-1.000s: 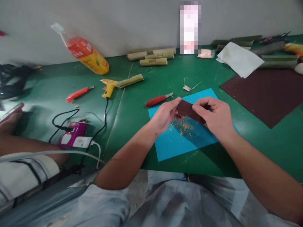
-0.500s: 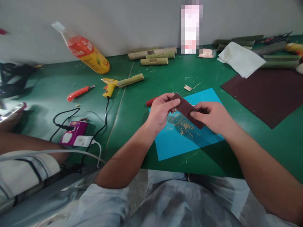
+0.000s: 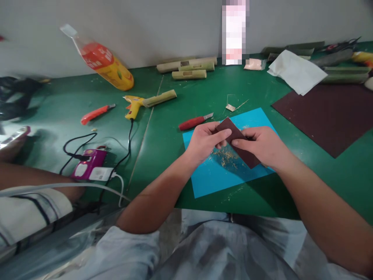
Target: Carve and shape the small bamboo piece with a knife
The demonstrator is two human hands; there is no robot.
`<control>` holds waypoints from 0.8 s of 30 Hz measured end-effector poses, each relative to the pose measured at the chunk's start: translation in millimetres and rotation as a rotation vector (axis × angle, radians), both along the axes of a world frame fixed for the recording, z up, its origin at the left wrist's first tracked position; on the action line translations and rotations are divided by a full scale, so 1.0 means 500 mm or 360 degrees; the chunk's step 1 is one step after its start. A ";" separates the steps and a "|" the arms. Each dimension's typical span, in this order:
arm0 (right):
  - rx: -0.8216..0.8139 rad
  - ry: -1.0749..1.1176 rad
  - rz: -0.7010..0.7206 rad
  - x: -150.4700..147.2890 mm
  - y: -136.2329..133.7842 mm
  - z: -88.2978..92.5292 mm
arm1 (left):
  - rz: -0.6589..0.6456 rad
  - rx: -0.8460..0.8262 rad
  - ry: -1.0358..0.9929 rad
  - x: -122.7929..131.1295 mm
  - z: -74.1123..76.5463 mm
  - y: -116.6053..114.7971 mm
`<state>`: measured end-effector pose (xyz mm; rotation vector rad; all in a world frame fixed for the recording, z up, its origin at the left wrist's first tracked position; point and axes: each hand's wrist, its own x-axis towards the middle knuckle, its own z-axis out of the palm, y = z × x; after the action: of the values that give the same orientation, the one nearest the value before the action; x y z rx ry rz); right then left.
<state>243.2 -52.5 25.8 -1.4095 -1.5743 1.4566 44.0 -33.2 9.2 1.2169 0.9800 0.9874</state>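
Note:
A strip of dark brown sandpaper (image 3: pixel 247 156) is held slantwise between both hands, above a blue sheet (image 3: pixel 201 184). My left hand (image 3: pixel 202 142) is closed on its upper left part, thumb on top and fingers underneath. My right hand (image 3: pixel 265 146) pinches its right side with the thumb on its face; the other fingers are behind it. Whether anything lies under the strip is hidden. Fine tan shavings (image 3: pixel 225 158) are scattered on the blue sheet below. A red-handled knife (image 3: pixel 192 123) lies just beyond my left hand.
A yellow glue gun (image 3: pixel 134 107), an orange utility knife (image 3: pixel 94 115) and a purple power block (image 3: pixel 92 160) with cords lie left. Cut bamboo tubes (image 3: pixel 189 74) and a juice bottle (image 3: pixel 109 68) stand along the wall. A large brown sheet (image 3: pixel 329 116) is right. Another person's arm (image 3: pixel 35 175) rests left.
The sandpaper strip and my left hand have shifted slightly right, and the strip's lower end sits lower. The red-handled knife's blade now shows beyond my left hand.

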 end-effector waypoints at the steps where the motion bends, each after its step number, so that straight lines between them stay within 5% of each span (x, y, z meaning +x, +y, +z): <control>1: -0.0038 0.0009 -0.0001 0.001 0.001 -0.002 | -0.0015 -0.0001 0.0020 -0.002 0.002 0.001; 6: -0.0307 0.0150 0.0069 0.006 0.003 0.002 | -0.0110 -0.0076 0.0087 -0.008 0.011 0.007; 13: -0.0359 0.0154 0.0164 0.015 0.003 0.018 | -0.0190 -0.0209 0.0106 -0.008 0.015 0.004; 17: -0.0445 0.0161 0.0192 0.025 0.002 0.024 | 0.0041 -0.0166 0.0123 -0.031 0.022 0.024; 20: -0.0375 0.0053 0.0010 0.029 0.005 0.019 | 0.0229 -0.0065 0.0080 -0.049 0.022 0.043; 24: -0.0107 -0.0005 -0.0525 0.058 0.025 0.005 | 0.0272 0.0057 0.0185 -0.046 0.002 0.051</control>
<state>272.3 -40.2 28.2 -1.6212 -1.2321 1.3182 21.0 -7.6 10.1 1.2471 1.1772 1.0805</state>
